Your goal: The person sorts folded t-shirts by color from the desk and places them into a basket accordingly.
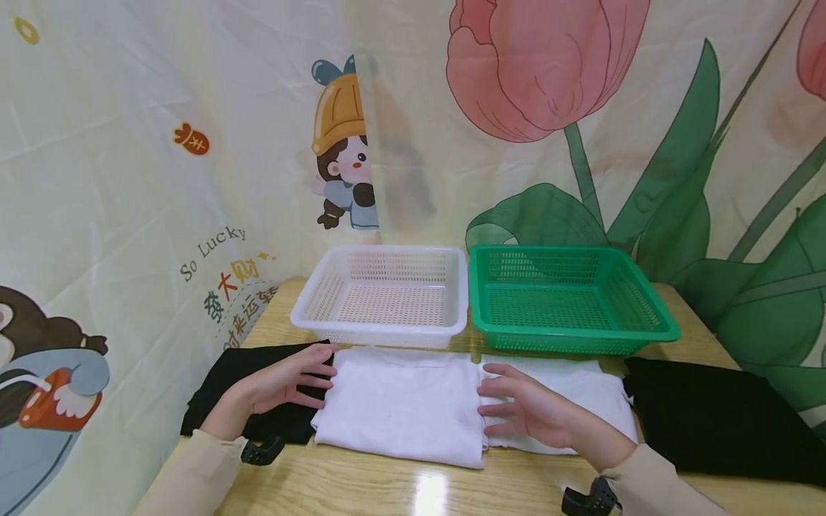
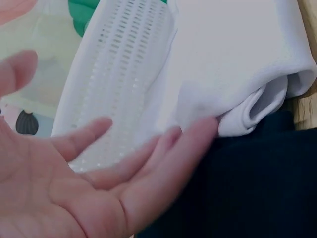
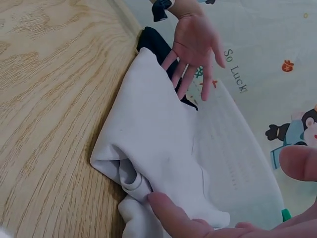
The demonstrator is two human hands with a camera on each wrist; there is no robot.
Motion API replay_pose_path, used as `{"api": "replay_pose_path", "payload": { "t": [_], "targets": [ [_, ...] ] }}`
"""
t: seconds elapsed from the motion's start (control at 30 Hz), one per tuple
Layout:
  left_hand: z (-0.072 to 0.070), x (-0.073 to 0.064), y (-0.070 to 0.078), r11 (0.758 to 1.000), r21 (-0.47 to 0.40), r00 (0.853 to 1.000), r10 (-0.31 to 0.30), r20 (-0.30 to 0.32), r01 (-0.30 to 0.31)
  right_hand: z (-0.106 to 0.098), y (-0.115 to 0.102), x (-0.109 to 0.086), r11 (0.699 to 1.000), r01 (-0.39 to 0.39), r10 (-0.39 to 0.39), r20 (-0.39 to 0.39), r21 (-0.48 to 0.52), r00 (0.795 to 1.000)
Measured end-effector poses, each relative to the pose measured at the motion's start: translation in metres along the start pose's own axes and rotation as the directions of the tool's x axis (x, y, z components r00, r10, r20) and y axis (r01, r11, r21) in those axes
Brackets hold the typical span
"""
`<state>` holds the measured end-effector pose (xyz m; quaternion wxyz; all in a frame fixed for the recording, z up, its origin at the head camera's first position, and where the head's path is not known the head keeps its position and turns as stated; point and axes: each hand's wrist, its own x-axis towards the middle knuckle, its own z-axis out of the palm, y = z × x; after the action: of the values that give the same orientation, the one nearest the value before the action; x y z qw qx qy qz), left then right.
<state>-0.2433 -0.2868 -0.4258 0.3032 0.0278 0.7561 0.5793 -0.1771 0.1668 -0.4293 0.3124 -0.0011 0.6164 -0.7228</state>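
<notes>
A folded white garment (image 1: 403,408) lies on the table in front of the white basket. At its left side is my left hand (image 1: 287,380), fingers spread and straight, with the fingertips at the cloth's edge. My right hand (image 1: 532,405) reaches to the opposite side, its extended fingers by the right edge and above a second folded white garment (image 1: 596,401). In the left wrist view the left fingertips meet the rolled side of the white cloth (image 2: 237,54). The right wrist view shows a right fingertip at the other folded side (image 3: 143,129). Neither hand grips anything.
Behind the garments stand a white basket (image 1: 381,333) and a green basket (image 1: 574,337), side by side. Folded black cloth (image 1: 297,423) lies under the left hand, and another black cloth (image 1: 723,423) is at the far right. A printed curtain (image 1: 413,86) hangs behind the wooden table (image 1: 361,487).
</notes>
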Motion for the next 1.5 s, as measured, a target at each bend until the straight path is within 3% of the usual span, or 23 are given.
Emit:
{"api": "replay_pose_path", "payload": {
  "t": [0.13, 0.23, 0.47, 0.77, 0.97, 1.5],
  "targets": [
    [0.005, 0.003, 0.003, 0.999, 0.015, 0.996, -0.042, -0.078, 0.043, 0.004, -0.002, 0.004, 1.0, -0.017, 0.016, -0.026, -0.024, 1.0],
    [0.008, 0.004, 0.005, 0.998, 0.031, 0.993, -0.051, -0.104, 0.054, 0.005, -0.005, 0.007, 0.998, -0.032, 0.03, -0.044, -0.045, 0.999],
    [0.011, 0.003, 0.012, 0.994, 0.087, 0.995, -0.057, -0.085, 0.064, 0.006, -0.006, 0.011, 0.998, -0.035, 0.032, -0.056, -0.058, 0.998],
    [0.016, 0.005, 0.015, 0.986, 0.149, 0.995, -0.067, -0.073, 0.078, 0.01, 0.001, 0.022, 0.997, -0.048, 0.05, -0.035, 0.056, 0.998],
    [0.021, 0.009, 0.009, 0.98, 0.187, 0.997, -0.051, -0.063, 0.062, 0.012, 0.007, 0.029, 0.994, -0.033, 0.036, -0.027, 0.105, 0.999],
    [0.033, 0.017, -0.015, 0.995, 0.098, 0.999, 0.029, -0.037, -0.025, 0.024, 0.02, 0.041, 0.994, 0.057, -0.061, -0.032, -0.091, 0.998]
  ]
}}
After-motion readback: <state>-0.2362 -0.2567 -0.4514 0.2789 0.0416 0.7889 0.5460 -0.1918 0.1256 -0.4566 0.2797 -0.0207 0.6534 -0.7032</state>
